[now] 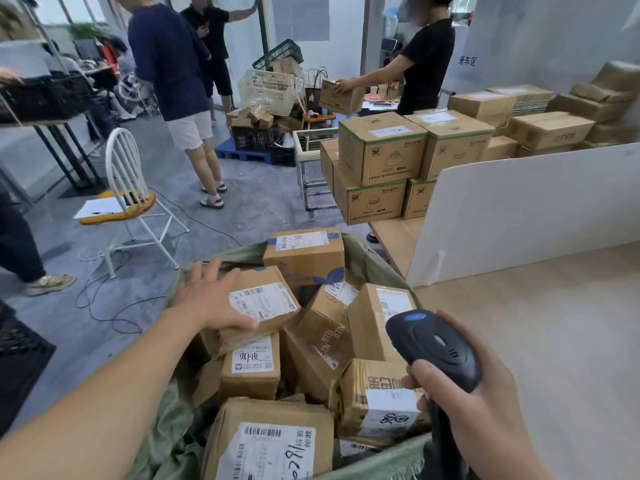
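Curled tight round the handle of a black handheld barcode scanner [436, 344], my right hand [485, 403] holds it over the right edge of the open green fabric sack [166, 427], with the scanner's head tipped toward the parcels. My left hand [207, 296] lies flat, fingers straight and spread, on a brown cardboard parcel with a white shipping label [266, 299] — the thumb runs along its near edge. That parcel sits tilted on top of the heap at the sack's left edge, touching other brown cardboard boxes [304, 258]. A pale wooden table [554, 323] stands just beside the sack's right edge.
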`<state>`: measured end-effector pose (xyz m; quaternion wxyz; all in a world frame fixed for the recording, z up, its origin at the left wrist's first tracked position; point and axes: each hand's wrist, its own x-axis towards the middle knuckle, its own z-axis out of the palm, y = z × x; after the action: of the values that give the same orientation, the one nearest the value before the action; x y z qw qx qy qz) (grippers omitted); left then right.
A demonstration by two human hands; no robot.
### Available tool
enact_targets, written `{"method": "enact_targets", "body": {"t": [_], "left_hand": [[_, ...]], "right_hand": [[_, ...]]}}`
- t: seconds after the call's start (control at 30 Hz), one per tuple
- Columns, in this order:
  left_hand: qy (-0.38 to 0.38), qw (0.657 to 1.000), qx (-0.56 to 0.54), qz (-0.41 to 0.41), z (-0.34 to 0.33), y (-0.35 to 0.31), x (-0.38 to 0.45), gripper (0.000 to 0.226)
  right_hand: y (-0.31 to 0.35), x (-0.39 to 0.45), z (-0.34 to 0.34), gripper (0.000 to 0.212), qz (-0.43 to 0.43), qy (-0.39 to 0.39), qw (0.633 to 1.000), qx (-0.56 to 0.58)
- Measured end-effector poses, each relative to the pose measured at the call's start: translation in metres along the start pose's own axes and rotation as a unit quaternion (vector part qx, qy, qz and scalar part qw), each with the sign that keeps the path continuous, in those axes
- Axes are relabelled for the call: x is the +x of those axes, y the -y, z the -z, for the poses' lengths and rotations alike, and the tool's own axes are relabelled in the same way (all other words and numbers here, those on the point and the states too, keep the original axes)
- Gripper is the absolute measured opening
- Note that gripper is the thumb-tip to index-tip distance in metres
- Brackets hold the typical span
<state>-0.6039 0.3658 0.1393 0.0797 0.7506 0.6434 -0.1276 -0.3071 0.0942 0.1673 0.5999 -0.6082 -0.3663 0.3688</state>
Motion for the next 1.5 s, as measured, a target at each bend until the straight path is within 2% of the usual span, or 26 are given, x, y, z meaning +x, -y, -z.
{"method": "enact_targets", "body": {"t": [0.1,0.2,0.43,0.47,0.53,0.63,0.8,0.93,0.97,1.03,1.1,1.13,1.27,1.4,1.5], "left_hand": [[0.052,0.996,0.074,-0.004,0.012,-0.003,-0.003,0.136],[0.061,0.996,0.07,0.0,0.023,0.001,-0.004,0.129],[0.13,0.985,-0.106,0.039,0.042,0.038,-0.022,0.14],[0.136,0.979,-0.139,0.055,0.039,0.043,-0.031,0.136],[0.148,0.968,-0.184,0.083,0.032,0.049,-0.05,0.11],[0.133,0.969,-0.181,0.099,0.024,0.052,-0.074,0.089],[0.135,0.96,-0.213,0.122,0.008,0.058,-0.102,0.088],[0.122,0.96,-0.218,0.129,0.003,0.055,-0.111,0.078],[0.114,0.959,-0.224,0.129,0.002,0.053,-0.112,0.08],[0.083,0.961,-0.234,0.117,-0.004,0.048,-0.107,0.105],[0.052,0.972,-0.201,0.112,-0.011,0.039,-0.101,0.134],[0.037,0.976,-0.182,0.115,-0.012,0.033,-0.099,0.137],[-0.031,0.987,-0.125,0.096,-0.003,0.012,-0.08,0.123],[-0.01,0.999,-0.015,0.026,0.015,0.001,-0.053,0.117],[-0.014,0.998,0.007,0.053,0.036,-0.001,-0.034,0.111]], "right_hand": [[0.001,0.0,0.0,0.067,0.004,-0.001,1.0,0.0],[0.003,0.0,-0.001,0.067,0.005,0.0,1.0,0.001],[0.005,-0.001,-0.009,0.07,-0.004,0.013,1.0,0.012],[0.006,-0.002,-0.013,0.08,-0.008,0.02,1.0,0.005],[0.006,-0.004,-0.02,0.089,-0.01,0.029,1.0,-0.004],[0.008,-0.006,-0.027,0.072,-0.005,0.05,0.999,-0.008],[0.01,-0.012,-0.031,0.067,-0.004,0.066,0.998,-0.007],[0.011,-0.019,-0.029,0.066,0.0,0.079,0.997,-0.023],[0.011,-0.021,-0.03,0.066,0.001,0.08,0.996,-0.025],[0.013,-0.024,-0.031,0.067,0.0,0.079,0.997,-0.022],[0.014,-0.027,-0.031,0.072,-0.001,0.076,0.997,-0.018],[0.015,-0.028,-0.031,0.074,0.0,0.074,0.997,-0.017],[0.014,-0.028,-0.025,0.084,0.012,0.054,0.998,-0.042],[0.011,-0.026,-0.018,0.085,0.009,0.037,0.998,-0.046],[0.008,-0.024,-0.013,0.085,0.007,0.028,0.999,-0.041]]}}
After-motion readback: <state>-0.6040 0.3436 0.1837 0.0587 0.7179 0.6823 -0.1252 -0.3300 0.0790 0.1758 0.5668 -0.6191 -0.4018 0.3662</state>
